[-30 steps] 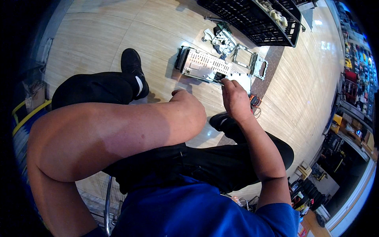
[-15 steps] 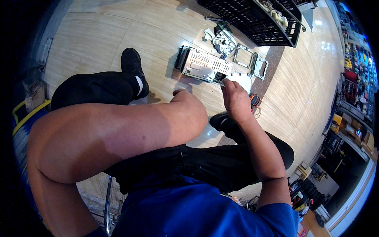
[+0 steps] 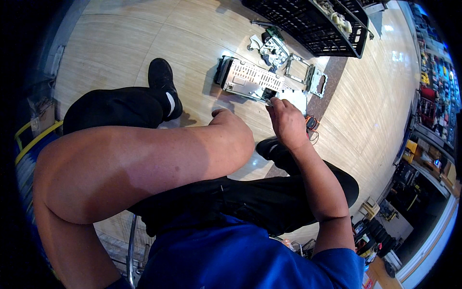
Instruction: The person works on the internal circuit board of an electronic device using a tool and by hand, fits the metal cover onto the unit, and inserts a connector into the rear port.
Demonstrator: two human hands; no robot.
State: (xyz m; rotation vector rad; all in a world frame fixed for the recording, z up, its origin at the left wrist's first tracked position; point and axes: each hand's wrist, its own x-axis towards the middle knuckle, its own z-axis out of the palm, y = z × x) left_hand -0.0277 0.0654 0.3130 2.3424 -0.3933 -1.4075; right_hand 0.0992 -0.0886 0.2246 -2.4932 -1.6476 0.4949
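Observation:
A silver metal box with slotted vents and a black front end, like a car stereo unit (image 3: pixel 252 77), lies on the floor in front of me. My right hand (image 3: pixel 288 121) is at its near right corner, beside a dark opening. Thumb and fingers are pinched together there; what is between them is too small to make out. My left hand (image 3: pixel 228 120) hovers over the floor on the near side of the box, apart from it. Only a thumb or finger shows past the wrist, and the remaining fingers are hidden.
Behind the box lie loose metal and circuit parts (image 3: pixel 274 50), a metal frame (image 3: pixel 297 68) and a cut-out bracket (image 3: pixel 316 82). A black plastic crate (image 3: pixel 308 29) stands farther back. Red and black cables (image 3: pixel 312 123) lie right of my right hand. My black shoes (image 3: pixel 161 79) flank the area.
My right fingertips have shifted very slightly toward me at the corner of the box. The left hand and the box look almost unmoved.

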